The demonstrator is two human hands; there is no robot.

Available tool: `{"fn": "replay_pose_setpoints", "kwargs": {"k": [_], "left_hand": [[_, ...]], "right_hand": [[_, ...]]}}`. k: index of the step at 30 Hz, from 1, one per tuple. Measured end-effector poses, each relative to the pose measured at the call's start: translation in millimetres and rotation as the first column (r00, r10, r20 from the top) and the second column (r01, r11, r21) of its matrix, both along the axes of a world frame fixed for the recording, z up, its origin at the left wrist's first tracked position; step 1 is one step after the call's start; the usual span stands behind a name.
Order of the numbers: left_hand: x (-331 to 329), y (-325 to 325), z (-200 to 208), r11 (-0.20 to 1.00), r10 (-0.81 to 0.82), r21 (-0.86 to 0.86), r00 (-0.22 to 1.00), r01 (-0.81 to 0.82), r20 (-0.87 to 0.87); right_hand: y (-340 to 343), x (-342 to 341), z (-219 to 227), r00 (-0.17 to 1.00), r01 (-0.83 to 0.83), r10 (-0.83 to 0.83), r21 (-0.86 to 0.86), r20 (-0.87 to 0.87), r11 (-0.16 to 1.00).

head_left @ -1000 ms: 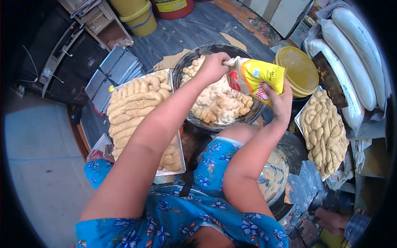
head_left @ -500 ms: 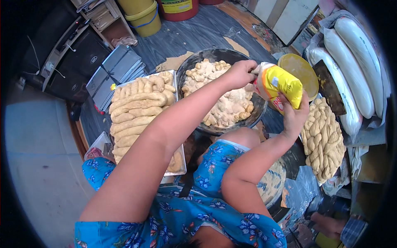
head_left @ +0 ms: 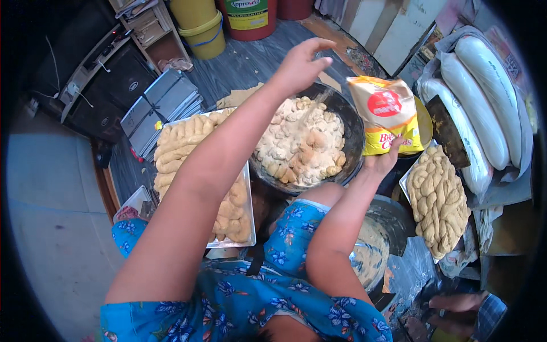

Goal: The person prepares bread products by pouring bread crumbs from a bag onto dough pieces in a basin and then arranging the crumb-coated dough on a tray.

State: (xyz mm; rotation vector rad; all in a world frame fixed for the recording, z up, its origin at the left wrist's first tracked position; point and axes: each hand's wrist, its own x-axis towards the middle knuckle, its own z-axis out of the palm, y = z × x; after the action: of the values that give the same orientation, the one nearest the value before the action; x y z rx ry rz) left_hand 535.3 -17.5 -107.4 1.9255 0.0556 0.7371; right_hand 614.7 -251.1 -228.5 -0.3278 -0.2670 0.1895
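My right hand [head_left: 383, 161] holds a yellow-and-beige bag [head_left: 388, 118] with pale lettering on its red disc [head_left: 383, 104] and red lettering below. Far off, a red tub [head_left: 269, 27] bears a green-and-yellow label [head_left: 247, 13] with pale script over dark capitals. At left, badges [head_left: 133, 86] on black boxes [head_left: 118, 98] are too small to read.

Left of the basin [head_left: 353, 137], the left forearm [head_left: 211, 176] covered part of the rolled dough [head_left: 178, 149], and some of the basin's rim. Right of the basin, the bag [head_left: 384, 114] concealed its contents and part of the right hand [head_left: 383, 162]. Beyond it, the upper edge cut off a red bucket [head_left: 270, 17].
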Motion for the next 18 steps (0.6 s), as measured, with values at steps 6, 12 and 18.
{"fn": "replay_pose_setpoints", "kwargs": {"k": [6,12,18], "left_hand": [[-23,12,3,0.982,0.078,-0.168,0.996,-0.086,-0.051],[-30,9,9,0.993,0.037,-0.109,0.989,-0.053,-0.142],[-46,9,61,0.996,0.023,-0.077,0.943,-0.051,-0.333]], "right_hand": [[28,13,-40,0.867,-0.350,0.453,0.394,-0.206,0.850],[56,-3,-37,0.758,-0.515,0.601,0.332,-0.255,0.790],[72,-38,-18,0.702,-0.603,0.649,0.240,-0.294,0.761]]}}
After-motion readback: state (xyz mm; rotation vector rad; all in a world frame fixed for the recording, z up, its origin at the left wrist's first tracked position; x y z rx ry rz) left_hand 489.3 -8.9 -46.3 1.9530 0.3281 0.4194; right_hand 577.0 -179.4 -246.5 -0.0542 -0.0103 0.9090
